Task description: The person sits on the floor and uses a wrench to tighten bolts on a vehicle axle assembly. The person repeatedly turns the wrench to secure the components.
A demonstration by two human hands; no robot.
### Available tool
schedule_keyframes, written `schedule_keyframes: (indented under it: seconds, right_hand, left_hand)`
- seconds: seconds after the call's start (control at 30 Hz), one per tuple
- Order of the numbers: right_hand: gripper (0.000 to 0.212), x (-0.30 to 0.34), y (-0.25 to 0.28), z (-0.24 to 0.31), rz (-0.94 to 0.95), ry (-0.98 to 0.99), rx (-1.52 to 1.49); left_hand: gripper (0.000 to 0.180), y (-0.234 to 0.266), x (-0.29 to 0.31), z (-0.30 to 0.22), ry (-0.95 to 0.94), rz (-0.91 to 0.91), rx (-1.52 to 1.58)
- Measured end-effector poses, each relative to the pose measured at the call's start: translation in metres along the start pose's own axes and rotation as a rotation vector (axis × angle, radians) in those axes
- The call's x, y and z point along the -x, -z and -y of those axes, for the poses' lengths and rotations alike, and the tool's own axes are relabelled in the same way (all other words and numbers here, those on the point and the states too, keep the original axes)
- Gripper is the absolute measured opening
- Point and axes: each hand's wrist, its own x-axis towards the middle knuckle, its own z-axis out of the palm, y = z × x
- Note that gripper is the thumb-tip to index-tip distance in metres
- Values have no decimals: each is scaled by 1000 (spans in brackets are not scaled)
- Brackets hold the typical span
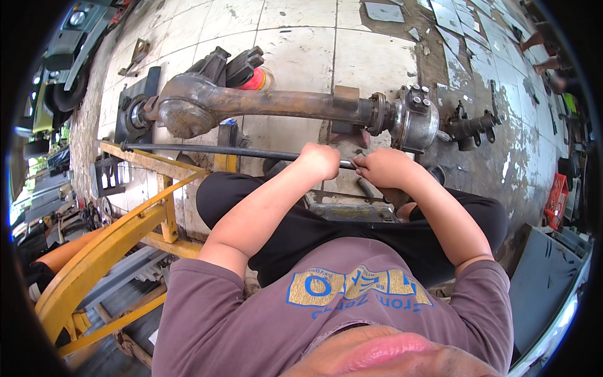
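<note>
Both fists are clamped side by side on the long black steel rod (pixel 220 151), left hand (pixel 320 160) and right hand (pixel 383 166); it looks stiff, heavy, best gripped near its end.

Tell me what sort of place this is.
Likely a vehicle repair workshop: a long rusty steel axle housing lies on the stained tiled floor, beside a yellow metal frame and a parked green vehicle.
</note>
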Motion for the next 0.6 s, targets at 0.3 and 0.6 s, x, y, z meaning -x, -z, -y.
schedule_keyframes:
  seconds: [0.3, 0.6]
  right_hand:
    - [33, 4, 0, 3, -22, -23, -22]
    - [35, 0, -4, -1, -31, -48, -48]
  left_hand:
    - [31, -1, 0, 0, -8, -17, -9]
    - [31, -1, -1, 0, -12, -8, -9]
